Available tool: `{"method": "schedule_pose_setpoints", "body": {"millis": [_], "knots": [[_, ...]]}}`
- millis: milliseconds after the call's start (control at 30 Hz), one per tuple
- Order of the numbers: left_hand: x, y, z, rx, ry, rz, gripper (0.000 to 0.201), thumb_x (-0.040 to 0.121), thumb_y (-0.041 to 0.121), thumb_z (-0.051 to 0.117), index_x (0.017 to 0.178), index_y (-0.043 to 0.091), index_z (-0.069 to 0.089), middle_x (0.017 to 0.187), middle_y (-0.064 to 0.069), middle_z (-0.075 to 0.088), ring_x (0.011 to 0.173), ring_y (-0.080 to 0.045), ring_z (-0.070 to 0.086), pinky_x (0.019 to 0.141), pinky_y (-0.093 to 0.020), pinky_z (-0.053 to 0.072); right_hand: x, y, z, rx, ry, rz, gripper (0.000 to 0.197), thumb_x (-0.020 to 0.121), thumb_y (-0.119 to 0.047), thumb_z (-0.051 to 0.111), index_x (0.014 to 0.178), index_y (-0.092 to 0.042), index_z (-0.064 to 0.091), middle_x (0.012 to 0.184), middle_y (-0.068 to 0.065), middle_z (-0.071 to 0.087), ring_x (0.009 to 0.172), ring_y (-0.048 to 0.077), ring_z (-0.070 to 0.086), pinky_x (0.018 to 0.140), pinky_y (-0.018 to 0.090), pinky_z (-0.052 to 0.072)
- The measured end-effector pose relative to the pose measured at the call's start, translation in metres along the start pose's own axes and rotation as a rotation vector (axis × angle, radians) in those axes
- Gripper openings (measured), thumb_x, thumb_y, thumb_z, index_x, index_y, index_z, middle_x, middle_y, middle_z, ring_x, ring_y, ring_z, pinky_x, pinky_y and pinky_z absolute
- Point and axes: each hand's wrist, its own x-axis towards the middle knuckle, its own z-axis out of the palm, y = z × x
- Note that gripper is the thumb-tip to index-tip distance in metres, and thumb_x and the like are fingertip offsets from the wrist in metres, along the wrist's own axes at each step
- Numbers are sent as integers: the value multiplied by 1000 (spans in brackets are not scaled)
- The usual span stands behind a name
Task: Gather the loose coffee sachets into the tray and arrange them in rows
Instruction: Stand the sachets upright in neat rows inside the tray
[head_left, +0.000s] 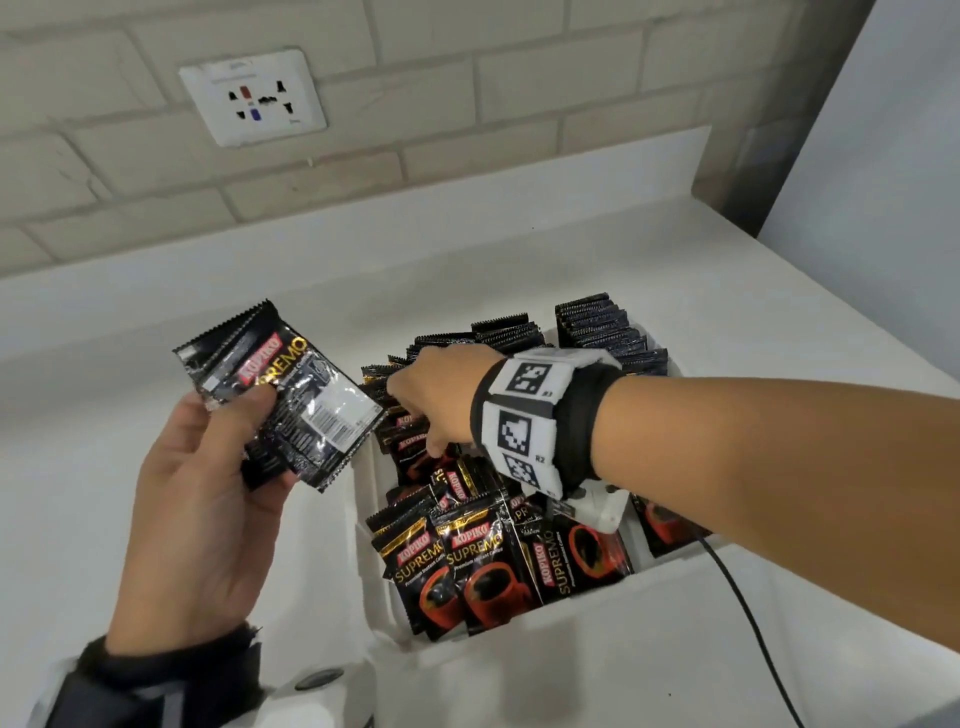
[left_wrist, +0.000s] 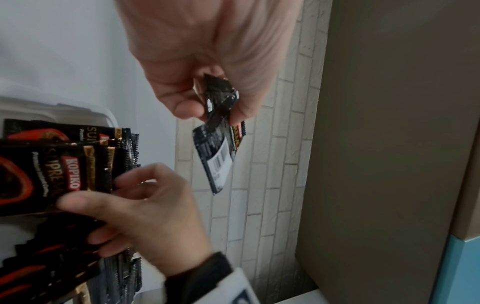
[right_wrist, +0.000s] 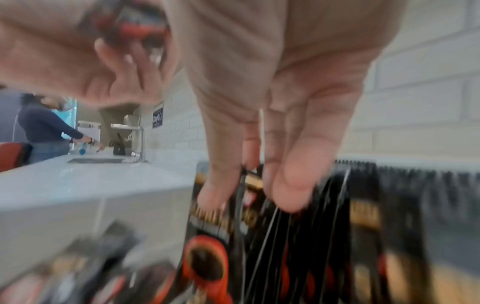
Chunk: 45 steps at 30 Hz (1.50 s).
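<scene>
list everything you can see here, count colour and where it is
held sachets: a few, black Kopiko, fanned in the left hand, above the counter
tray sachets: many, black with red cups, in rows and loose in the tray
tray: one, white, on the counter
counter: one, white, below the wall
wall socket: one, white, on the brick wall
cable: one, black, hanging from the right wrist
left hand: holding the held sachets
right hand: reaching into the tray sachets

The head camera looks steeply down at the white plastic tray (head_left: 519, 670); both wrist cameras sit close, along their fingers, sharing its black foil sachets (left_wrist: 52, 174).
</scene>
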Motion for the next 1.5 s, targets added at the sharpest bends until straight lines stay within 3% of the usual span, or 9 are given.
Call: {"method": "schedule_pose_setpoints", "body": {"millis": [133,267,433,533,833,1000,1200,1367,1500], "knots": [[0,-5,4,37,-21,-41,9,82,11,57,84,20,56,68,6,71,60,-4,66,48,-15,50,-17,15,-28,72,146,43,48,79,-37,69,111,-5,55,98,4,61,90,21,61,60,22,42],[3,-9,15,145,-49,-37,43,47,29,74,85,18,58,74,4,73,65,-8,69,51,-21,54,-54,28,-41,424,412,74,15,89,-26,58,97,-14,59,77,-12,52,69,5,51,56,16,36],[-4,-10,40,240,-123,7,28,60,25,67,86,17,60,69,7,70,60,-7,67,50,-24,55,-90,6,-4,689,418,-32,40,84,-37,61,121,-25,50,118,-9,50,104,1,45,75,3,34],[-16,-9,55,240,-212,3,29,55,32,68,78,16,60,65,5,68,58,-7,66,48,-21,53,-95,-2,11,962,408,14,55,77,-34,70,124,-29,41,121,-15,47,108,0,49,90,14,43],[-18,-3,63,333,-247,88,37,59,35,66,93,21,63,73,11,66,60,-2,58,50,-17,49,-107,16,29,2000,408,89,30,88,3,51,113,-14,54,118,13,60,103,29,63,73,41,58],[-12,-5,66,486,-340,-5,42,58,36,67,98,23,61,78,7,71,67,-8,65,54,-16,49,-105,11,31,1741,399,92,34,87,-2,56,118,-16,51,114,6,61,101,21,64,80,38,56],[8,17,58,713,-388,175,24,74,13,71,85,33,63,76,1,71,67,-14,65,69,-32,54,-97,18,-5,790,671,110,42,90,-27,55,129,-24,41,122,-11,50,99,-1,47,75,3,38],[18,15,40,983,-499,216,24,82,12,66,79,35,62,71,3,67,61,-3,60,57,-8,44,-73,16,-24,463,545,-21,26,88,-20,59,114,-21,59,104,-5,63,84,6,50,79,22,43],[18,1,24,1192,-479,165,17,81,18,69,92,27,60,84,11,63,74,-5,60,59,-9,40,-48,10,-10,279,365,-41,16,89,-16,58,104,-15,60,75,-9,47,68,7,42,64,24,40]]}}
